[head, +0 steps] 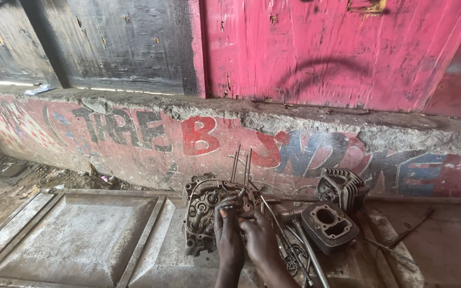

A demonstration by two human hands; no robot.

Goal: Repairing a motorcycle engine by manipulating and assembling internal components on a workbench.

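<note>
A greasy engine crankcase (201,216) stands on a flat metal panel (81,240) on the ground, with long studs (241,162) sticking up from it. Both my hands meet at its right side. My left hand (227,229) pinches a small part against the case with its fingertips. My right hand (257,240) lies beside it, fingers curled towards the same spot, near a thin rod (273,218). What each holds is too small to name.
A finned cylinder block (327,225) lies to the right, a finned cylinder head (341,188) behind it. Rods, a metal bar (310,256) and a chain (290,260) lie by my right wrist. A painted concrete ledge (294,138) and a red wooden wall (321,48) rise behind.
</note>
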